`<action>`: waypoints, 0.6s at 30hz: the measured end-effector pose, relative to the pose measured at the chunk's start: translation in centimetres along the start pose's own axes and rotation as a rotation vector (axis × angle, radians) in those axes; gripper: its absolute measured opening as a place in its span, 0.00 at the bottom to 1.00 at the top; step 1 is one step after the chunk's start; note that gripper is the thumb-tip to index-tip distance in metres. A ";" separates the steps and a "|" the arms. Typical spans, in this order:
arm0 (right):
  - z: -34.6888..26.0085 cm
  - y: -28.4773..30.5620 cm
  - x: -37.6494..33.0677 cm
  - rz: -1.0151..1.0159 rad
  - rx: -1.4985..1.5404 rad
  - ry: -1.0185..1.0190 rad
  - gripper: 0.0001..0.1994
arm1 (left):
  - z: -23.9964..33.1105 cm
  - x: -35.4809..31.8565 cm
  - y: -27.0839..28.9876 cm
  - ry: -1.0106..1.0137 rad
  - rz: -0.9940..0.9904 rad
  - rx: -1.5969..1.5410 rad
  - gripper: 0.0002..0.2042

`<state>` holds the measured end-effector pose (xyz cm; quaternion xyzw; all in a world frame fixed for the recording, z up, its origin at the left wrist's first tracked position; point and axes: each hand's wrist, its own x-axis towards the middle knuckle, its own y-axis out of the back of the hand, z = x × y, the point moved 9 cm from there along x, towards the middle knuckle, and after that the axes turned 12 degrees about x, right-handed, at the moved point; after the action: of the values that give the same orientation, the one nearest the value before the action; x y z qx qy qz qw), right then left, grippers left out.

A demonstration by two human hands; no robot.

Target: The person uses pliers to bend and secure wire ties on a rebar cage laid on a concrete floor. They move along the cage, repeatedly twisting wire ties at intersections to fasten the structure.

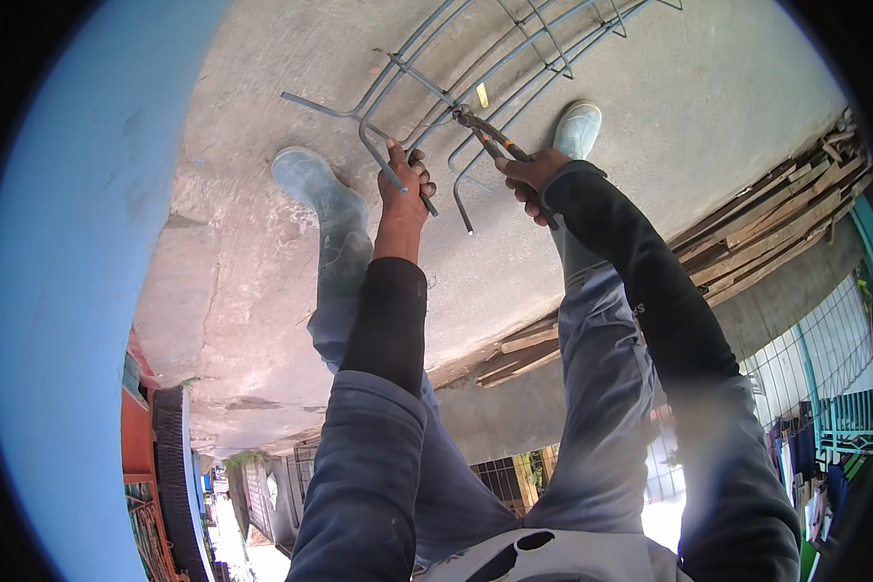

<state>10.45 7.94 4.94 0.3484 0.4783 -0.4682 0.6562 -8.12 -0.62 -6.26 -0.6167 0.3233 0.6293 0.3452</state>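
A cage of steel reinforcing bars [420,80], long rods joined by bent cross bars, lies on the concrete ahead of me. My left hand [404,184] is closed round the near end of the cage, with bent bar ends sticking out by the fingers. My right hand [538,182] grips a pair of pincers [467,118] whose handles carry orange marks. The pincers' jaws sit at a crossing of two bars, near the middle of the cage's near end. Whether the jaws hold wire there is too small to tell.
My boots stand on the concrete ground [262,58], the left boot [325,189] and the right boot [579,126] on either side of the cage's near end. A stack of wooden planks [776,213] lies on the right. A light blue wall [78,213] rises on the left.
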 end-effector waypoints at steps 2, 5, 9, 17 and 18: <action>0.5 -1.1 -0.4 -0.112 0.178 -0.042 0.20 | -0.1 0.0 -0.1 -0.006 -0.035 -0.004 0.26; 0.3 -3.5 -1.6 -0.318 0.507 -0.031 0.21 | 0.0 0.0 0.1 0.000 -0.008 0.003 0.26; 1.0 -7.7 -1.7 -0.714 0.947 -0.058 0.25 | 1.7 -0.6 0.8 -0.098 0.104 0.209 0.24; 2.1 -6.6 -0.2 -0.709 1.065 -0.009 0.30 | 7.3 -10.4 -5.2 -0.641 0.323 1.056 0.19; 1.7 -6.3 -0.3 -0.715 1.027 0.011 0.27 | 4.9 -8.9 -5.3 -0.495 0.209 0.896 0.24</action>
<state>4.96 4.43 5.66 0.4402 0.2828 -0.8271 0.2055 -6.39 6.07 2.91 -0.2057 0.5293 0.5874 0.5765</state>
